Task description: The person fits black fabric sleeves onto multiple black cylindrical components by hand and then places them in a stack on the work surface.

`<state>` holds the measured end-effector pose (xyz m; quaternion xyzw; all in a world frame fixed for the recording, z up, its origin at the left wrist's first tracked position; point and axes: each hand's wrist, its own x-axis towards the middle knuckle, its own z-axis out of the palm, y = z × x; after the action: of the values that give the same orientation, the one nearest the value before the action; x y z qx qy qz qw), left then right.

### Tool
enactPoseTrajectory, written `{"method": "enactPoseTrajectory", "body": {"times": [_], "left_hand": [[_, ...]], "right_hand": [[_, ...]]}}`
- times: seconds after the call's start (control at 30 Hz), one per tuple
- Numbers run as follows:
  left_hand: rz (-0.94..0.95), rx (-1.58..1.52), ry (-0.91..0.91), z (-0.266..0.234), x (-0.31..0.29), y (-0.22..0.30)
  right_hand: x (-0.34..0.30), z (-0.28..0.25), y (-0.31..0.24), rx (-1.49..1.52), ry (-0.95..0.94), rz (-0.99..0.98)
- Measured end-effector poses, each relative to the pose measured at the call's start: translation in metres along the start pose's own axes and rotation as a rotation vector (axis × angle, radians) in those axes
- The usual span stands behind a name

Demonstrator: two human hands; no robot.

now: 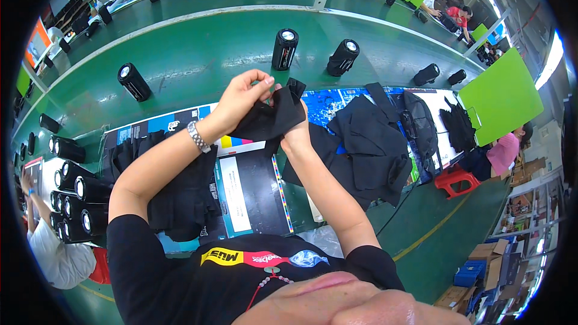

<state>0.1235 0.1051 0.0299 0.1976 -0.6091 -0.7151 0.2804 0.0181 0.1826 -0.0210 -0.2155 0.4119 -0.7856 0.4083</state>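
Note:
A black cloth piece, which looks like a small pouch (272,121), is held up between my two hands above the table. My left hand (245,97), with a metal watch on its wrist, is closed in a pinch at the cloth's upper left edge. From below and the right, my right hand (295,136) grips the same cloth; its fingers are mostly hidden behind it. To the right lies a heap of black cloth pieces (370,138). More black cloth pieces (180,195) are stacked on the left, beside a printed sheet (256,195).
Black cylinders with silver ends, like portable speakers (285,49), stand on the green conveyor (205,54) ahead. Several more (93,189) crowd the left side near a co-worker (57,253). At the right are a red stool (457,182), a green board (503,99) and another person (506,151).

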Motion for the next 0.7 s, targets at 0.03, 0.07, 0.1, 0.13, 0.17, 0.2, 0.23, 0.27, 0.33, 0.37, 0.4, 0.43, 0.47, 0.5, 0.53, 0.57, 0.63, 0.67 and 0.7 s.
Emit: {"method": "enactPoseTrajectory", "body": {"times": [0.03,0.07,0.1,0.13,0.17,0.2,0.23,0.27,0.33,0.37,0.4,0.43,0.47,0.5,0.53,0.57,0.63,0.67,0.7], "left_hand": [[-0.02,-0.059,-0.031,0.001,0.007,0.001],[-0.019,-0.065,-0.031,0.001,0.009,0.001],[-0.092,0.077,-0.089,0.002,0.01,0.001],[-0.165,0.218,-0.15,0.006,0.012,0.003],[-0.168,0.224,-0.194,0.009,0.012,0.001],[-0.119,0.248,-0.248,0.012,0.014,-0.003],[-0.117,0.285,-0.303,0.013,0.015,-0.003],[-0.114,0.321,-0.359,0.014,0.017,-0.002],[-0.127,0.303,-0.388,0.008,0.031,-0.011],[-0.138,0.289,-0.415,0.004,0.035,-0.014],[-0.124,0.202,-0.411,0.0,0.037,-0.019],[-0.17,0.107,-0.345,0.003,0.038,-0.014],[-0.216,0.012,-0.277,0.004,0.041,-0.012],[-0.214,-0.099,-0.272,-0.002,0.049,-0.015],[-0.164,-0.27,-0.309,-0.008,0.054,-0.009],[-0.173,-0.365,-0.281,-0.012,0.056,-0.006],[-0.179,-0.497,-0.271,-0.018,0.058,-0.005],[-0.176,-0.501,-0.261,-0.016,0.057,-0.005],[-0.186,-0.534,-0.328,-0.012,0.057,-0.007]], "right_hand": [[0.001,-0.003,-0.002,0.025,-0.001,0.041],[0.003,-0.006,-0.005,0.051,-0.001,0.082],[0.006,-0.009,-0.009,0.046,0.0,0.083],[0.01,-0.014,-0.015,0.14,0.033,0.088],[0.015,-0.018,-0.02,0.234,0.066,0.093],[0.017,-0.022,-0.024,0.329,0.099,0.096],[0.018,-0.024,-0.023,0.326,0.102,0.098],[0.018,-0.026,-0.022,0.247,0.078,0.052],[0.017,-0.029,-0.021,0.165,0.056,0.014],[0.016,-0.029,-0.02,0.118,0.059,0.008],[0.014,-0.029,-0.02,0.07,0.061,0.002],[0.012,-0.032,-0.023,0.007,0.062,0.027],[0.009,-0.038,-0.028,0.007,0.067,0.035],[0.006,-0.044,-0.036,-0.007,-0.055,0.126],[0.005,-0.048,-0.042,-0.025,-0.179,0.211],[0.006,-0.049,-0.044,0.128,-0.249,0.26],[0.002,-0.048,-0.059,0.203,-0.245,0.257],[0.003,-0.046,-0.068,0.279,-0.242,0.249],[0.007,-0.046,-0.072,0.205,-0.103,0.199]]}}
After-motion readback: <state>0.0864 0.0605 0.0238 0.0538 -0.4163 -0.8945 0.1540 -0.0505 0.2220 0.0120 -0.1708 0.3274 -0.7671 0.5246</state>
